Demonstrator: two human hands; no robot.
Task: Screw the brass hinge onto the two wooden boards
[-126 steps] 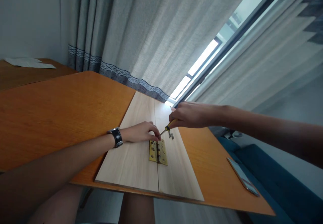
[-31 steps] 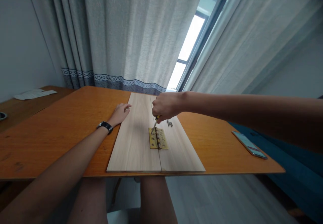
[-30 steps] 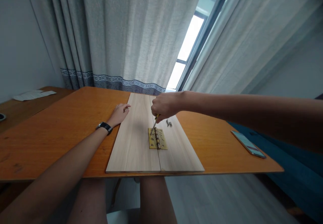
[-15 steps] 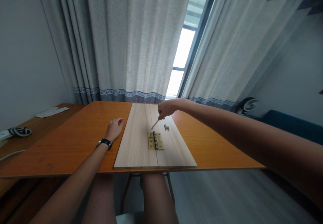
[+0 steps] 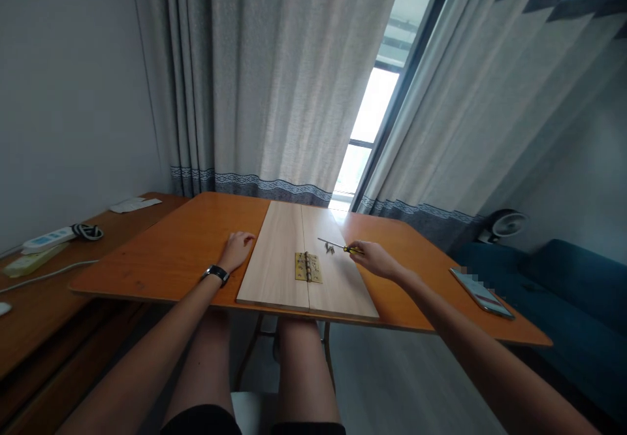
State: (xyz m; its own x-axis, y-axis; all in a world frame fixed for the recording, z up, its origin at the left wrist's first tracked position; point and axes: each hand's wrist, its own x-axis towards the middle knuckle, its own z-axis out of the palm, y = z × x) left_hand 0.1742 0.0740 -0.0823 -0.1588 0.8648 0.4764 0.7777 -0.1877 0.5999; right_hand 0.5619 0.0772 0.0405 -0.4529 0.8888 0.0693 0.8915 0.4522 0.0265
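Observation:
My right hand grips a screwdriver by its yellow and black handle. The thin shaft points left, its tip above the right pale board. Just below the shaft lies a small cluster of loose screws. A brass hinge lies flat across the seam between this board and the left pale board; small dark spots on its leaves are too tiny to make out. My left hand, with a watch at the wrist, rests loosely open on the table beside the left board's edge, holding nothing.
The boards lie on an orange-brown wooden table. A phone is near its right end. To the left, a side desk carries a power strip, a cable and paper. A blue sofa and a fan stand at right.
My right hand has drawn back and to the right with the screwdriver, whose shaft now points left instead of down at the hinge. The view has shifted, bringing the phone into sight.

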